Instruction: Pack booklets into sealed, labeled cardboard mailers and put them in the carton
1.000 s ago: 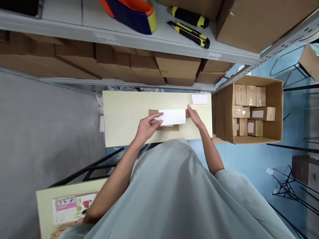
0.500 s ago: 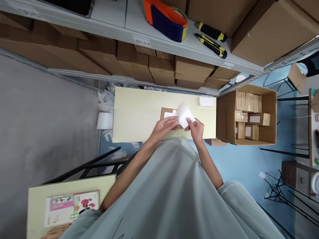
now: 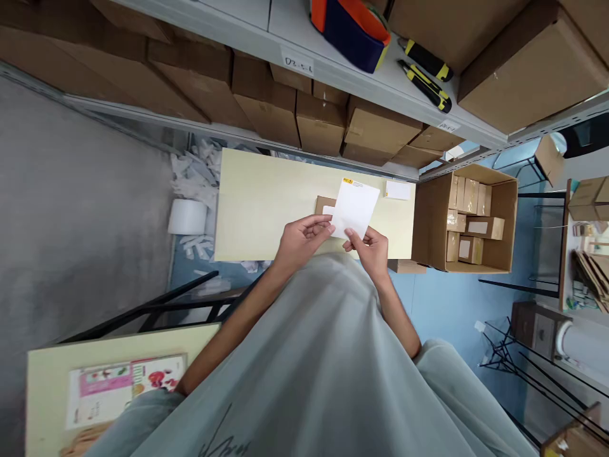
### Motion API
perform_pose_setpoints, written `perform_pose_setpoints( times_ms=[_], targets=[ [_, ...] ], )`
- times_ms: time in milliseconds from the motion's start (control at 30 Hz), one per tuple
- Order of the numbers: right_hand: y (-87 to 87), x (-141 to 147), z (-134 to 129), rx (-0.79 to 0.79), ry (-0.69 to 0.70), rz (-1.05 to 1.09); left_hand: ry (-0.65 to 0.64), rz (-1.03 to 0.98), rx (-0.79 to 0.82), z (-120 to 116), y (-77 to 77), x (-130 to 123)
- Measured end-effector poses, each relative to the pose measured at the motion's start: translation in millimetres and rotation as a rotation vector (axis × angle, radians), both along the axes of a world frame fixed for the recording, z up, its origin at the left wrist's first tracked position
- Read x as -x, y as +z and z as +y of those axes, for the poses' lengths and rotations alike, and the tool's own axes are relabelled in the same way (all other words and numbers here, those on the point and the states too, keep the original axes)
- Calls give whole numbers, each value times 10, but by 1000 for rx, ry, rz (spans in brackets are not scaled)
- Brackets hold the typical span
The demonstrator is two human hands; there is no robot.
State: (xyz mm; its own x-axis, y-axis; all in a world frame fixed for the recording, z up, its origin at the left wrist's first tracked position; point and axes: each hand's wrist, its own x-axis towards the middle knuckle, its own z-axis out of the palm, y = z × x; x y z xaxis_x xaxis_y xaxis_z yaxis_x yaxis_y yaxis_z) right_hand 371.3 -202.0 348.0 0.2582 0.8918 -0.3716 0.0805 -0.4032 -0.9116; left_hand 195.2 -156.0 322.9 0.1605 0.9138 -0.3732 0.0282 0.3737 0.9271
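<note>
A white card point(image 3: 356, 206) with a small yellow mark at its top is held over the pale yellow table point(image 3: 266, 203). My right hand point(image 3: 371, 251) pinches its lower edge, thumb on top. At its lower left corner, my left hand point(image 3: 304, 238) has thumb and fingertips closed on the card's edge. Partly hidden beneath the card and my left hand lies a small brown box point(image 3: 324, 204) with a white label. A small white stack point(image 3: 398, 190) rests at the table's upper right.
An open carton point(image 3: 431, 222) of small brown boxes stands right of the table. Above runs a grey shelf point(image 3: 247, 47) with brown boxes, a tape dispenser point(image 3: 354, 35) and two cutters point(image 3: 425, 86). At lower left, a second table point(image 3: 47, 381) bears printed papers.
The white card has turned from a blurred, curled position to lie flat to view, its yellow mark now showing. The camera view has shifted and tilted slightly.
</note>
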Motion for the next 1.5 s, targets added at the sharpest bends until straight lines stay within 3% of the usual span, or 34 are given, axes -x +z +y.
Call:
perform_pose_setpoints(
  times_ms=[100, 267, 467, 633, 833, 1000, 1167, 1500],
  targets=[
    [80, 64, 24, -6, 11, 50, -28, 25, -29, -36, 100, 92],
    [155, 158, 62, -23, 10, 93, -83, -108, 16, -49, 257, 255],
    [201, 237, 74, -21, 37, 110, -104, -79, -64, -42, 313, 388],
    [203, 280, 84, -4, 48, 110, -111, -36, -121, -42, 295, 436],
    [5, 290, 104, 27, 101, 24, -100, 11, -182, -70, 242, 448],
    [27, 314, 93, -205, 150, -340, -85, 93, -235, -83, 181, 460],
    [154, 396, 73, -317, 342, -344, -131, 108, -292, -70, 147, 500],
    [52, 545, 124, -240, 238, -345, -139, 134, -271, -63, 25, 628]
  ],
)
